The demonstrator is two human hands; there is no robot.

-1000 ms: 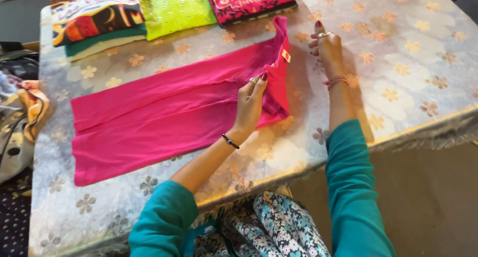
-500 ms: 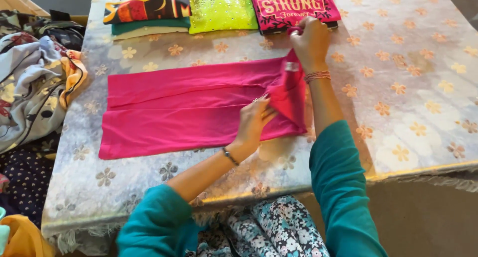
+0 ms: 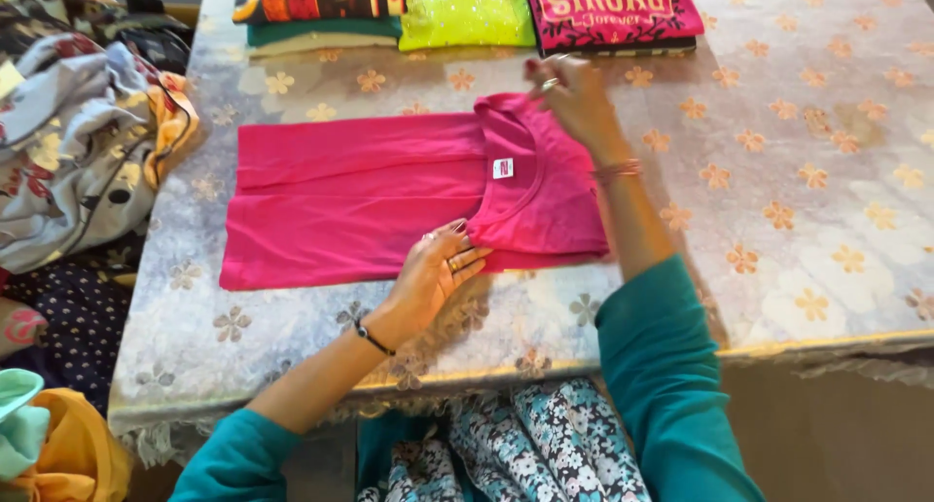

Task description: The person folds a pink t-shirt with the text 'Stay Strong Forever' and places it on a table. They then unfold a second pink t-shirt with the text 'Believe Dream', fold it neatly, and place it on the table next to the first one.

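Pink shirt (image 3: 370, 205), lying flat mid-table on the flowered cloth (image 3: 798, 220), collar end folded over toward the body, white label (image 3: 503, 168) facing up inside the neckline. Left hand (image 3: 433, 273), fingers closed on the near corner of the fold, pinching the fabric against the table. Right hand (image 3: 574, 98), fingertips pinching the far corner of the same fold at the shoulder. Along the far edge, three folded stacks side by side: dark printed stack (image 3: 316, 11), lime-green stack (image 3: 467, 11), magenta printed stack (image 3: 613, 11), the last just beyond the right hand. Loose clothes pile (image 3: 83, 132) off the table's left side.
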